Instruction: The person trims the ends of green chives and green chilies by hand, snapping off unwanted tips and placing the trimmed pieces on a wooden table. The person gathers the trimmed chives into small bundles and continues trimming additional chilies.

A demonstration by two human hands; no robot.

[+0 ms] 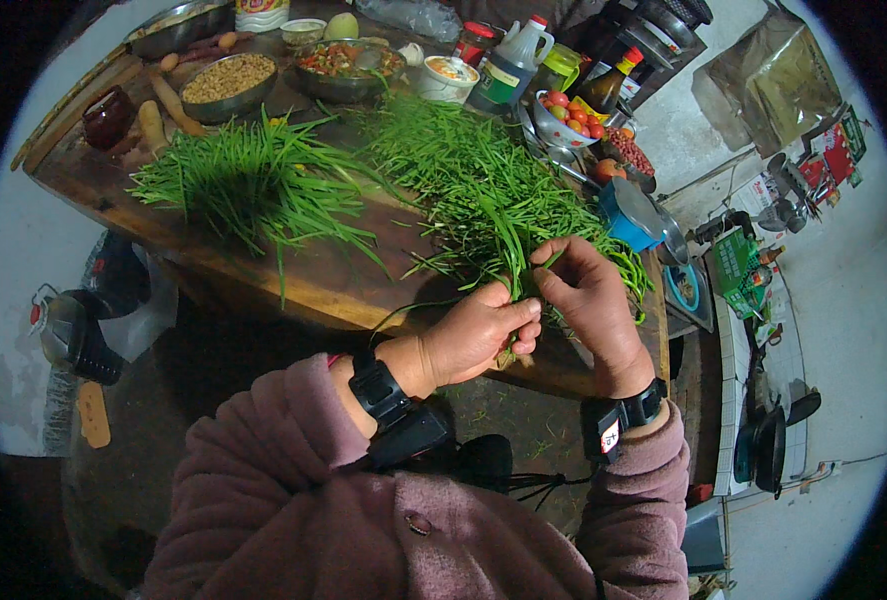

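Note:
My left hand (pixel 481 330) is closed around the lower part of a few green chive-like stalks (pixel 514 240) above the table's near edge. Just to its right, my right hand (pixel 586 292) pinches a green piece between thumb and forefinger, close to those stalks. Beyond both hands, a large loose heap of the same greens (pixel 466 165) spreads over the wooden table (pixel 323 296). A second, neater pile of greens (pixel 256 180) lies to the left, some blades hanging over the edge. The palms of both hands are partly hidden.
Along the far side stand a bowl of beans or nuts (pixel 229 78), a metal bowl of chopped vegetables (pixel 342 69), a white tub (pixel 449 79), a plastic jug (pixel 507 67) and a bowl of tomatoes (pixel 563 120). A blue container (pixel 627 214) sits at the right edge.

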